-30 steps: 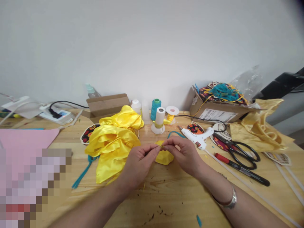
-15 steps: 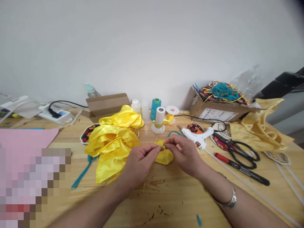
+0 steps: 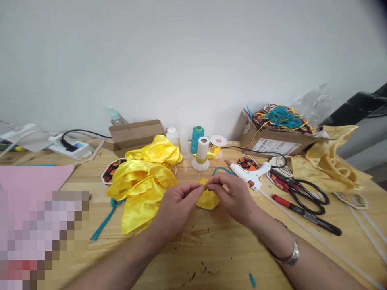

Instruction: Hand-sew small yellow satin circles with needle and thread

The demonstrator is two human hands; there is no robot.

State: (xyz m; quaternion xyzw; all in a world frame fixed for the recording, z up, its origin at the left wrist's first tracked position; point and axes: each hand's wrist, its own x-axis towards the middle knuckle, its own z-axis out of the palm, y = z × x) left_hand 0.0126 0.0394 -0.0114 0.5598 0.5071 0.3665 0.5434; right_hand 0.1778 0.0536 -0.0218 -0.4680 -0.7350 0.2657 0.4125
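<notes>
My left hand (image 3: 181,203) and my right hand (image 3: 232,195) meet fingertip to fingertip near the middle of the table. Both are closed in a pinch of thumb and forefinger. Whatever is between the fingertips is too small to make out. Just below and behind them shows a small rounded piece of yellow fabric (image 3: 208,200); whether the fingers grip it I cannot tell. To the left of my left hand lies a heap of shiny yellow satin (image 3: 142,181). A white hot glue gun (image 3: 249,175) rests beyond my right hand.
Black scissors (image 3: 305,193) and a red-capped black marker (image 3: 308,215) lie at right, near gold fabric (image 3: 326,169). A cardboard box (image 3: 272,143) with teal and yellow cords stands behind. Teal thread (image 3: 197,139) and a white spool (image 3: 202,151) stand at the back. Pink sheets (image 3: 33,177) lie left.
My right fingertips have moved slightly left and closed the small gap to my left fingertips. The rest of the table stands as before, with a slight camera shift.
</notes>
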